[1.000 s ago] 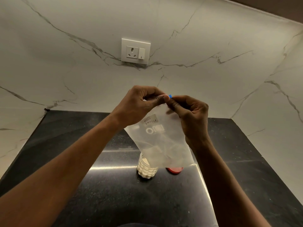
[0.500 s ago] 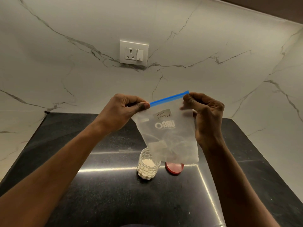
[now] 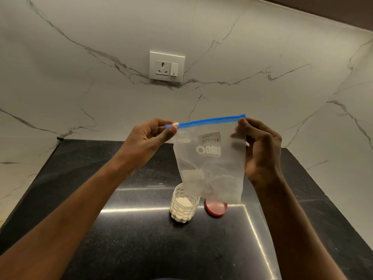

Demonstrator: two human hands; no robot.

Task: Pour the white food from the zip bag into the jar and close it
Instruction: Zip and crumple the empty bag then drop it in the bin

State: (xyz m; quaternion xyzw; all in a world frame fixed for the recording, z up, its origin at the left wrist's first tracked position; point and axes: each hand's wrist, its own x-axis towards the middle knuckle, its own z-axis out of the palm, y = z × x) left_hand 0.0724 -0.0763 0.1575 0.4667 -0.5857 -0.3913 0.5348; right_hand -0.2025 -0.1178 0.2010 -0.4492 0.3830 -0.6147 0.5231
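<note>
The zip bag (image 3: 210, 158) hangs emptied above the tabletop (image 3: 121, 239), blue seal on top, long axis vertical. Left hand (image 3: 149, 142) pinches the seal's left end; right hand (image 3: 260, 148) grips the right edge — keep it taut. Below, the jar (image 3: 183, 205) stands open — red lid (image 3: 215, 208) just beside.

The zip bag (image 3: 210, 164) is thin, cloudy clear plastic with a blue strip (image 3: 210, 120) and paper label (image 3: 210, 137), the jar (image 3: 183, 205) dimpled clear glass or plastic, the bench (image 3: 141, 239) glossy speckled black stone, the wall (image 3: 101, 87) smooth veined marble.
</note>
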